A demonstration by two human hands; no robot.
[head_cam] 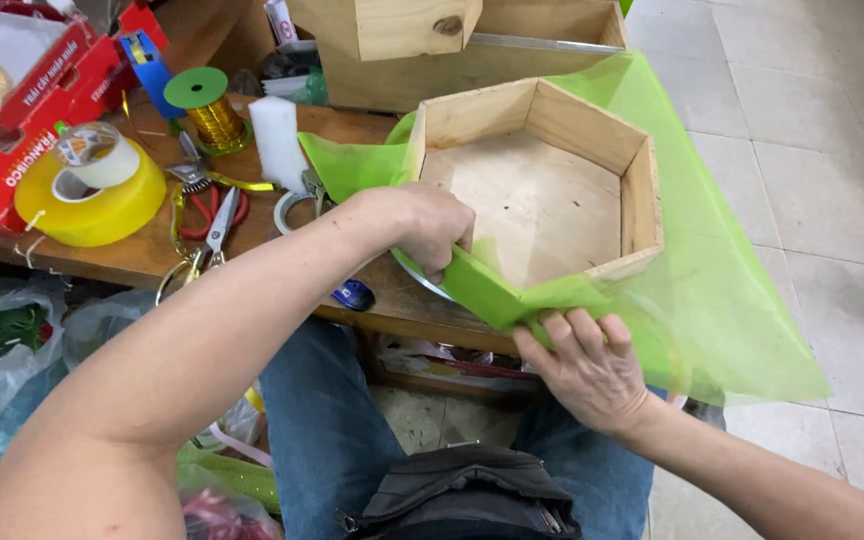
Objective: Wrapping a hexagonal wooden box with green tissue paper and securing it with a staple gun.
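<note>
**A:** What dominated the scene?

**B:** A wooden workbench (pixel 152 262) ran along the left, and a hexagonal wooden box (pixel 542 180), open at the top, sat at its near right corner, jutting past the edge over the tiled floor (pixel 812 200). A sheet of sheer lime-green mesh fabric (pixel 722 300) was draped under and around the box, spilling off its right side.

**A:** And the hands?

**B:** The left hand (pixel 430 228) was curled into a grip at the box's near-left wall, fingers closed on the fabric there. The right hand (pixel 587 365) lay below the near edge, fingers spread and pressed flat against the fabric where it folded under the box.

**A:** What stood behind?

**B:** A larger plain wooden crate (pixel 452 45) at the bench's far edge, just beyond the hexagonal box.

**A:** The rest of the bench?

**B:** At the far left corner, a red cardboard carton (pixel 42 100). Near it, a big roll of yellow tape (pixel 92 205) with a smaller clear tape roll (pixel 97 150) resting on top. A spool of gold wire (pixel 210 112) with a green cap stood toward the far edge, a white foam block (pixel 277 140) just beside it. Red-handled scissors (pixel 217 215) lay between the tape and the left hand.

**A:** Below?

**B:** Blue jeans (pixel 327 430) and a black waist pouch (pixel 467 500) on the person's lap.
</note>
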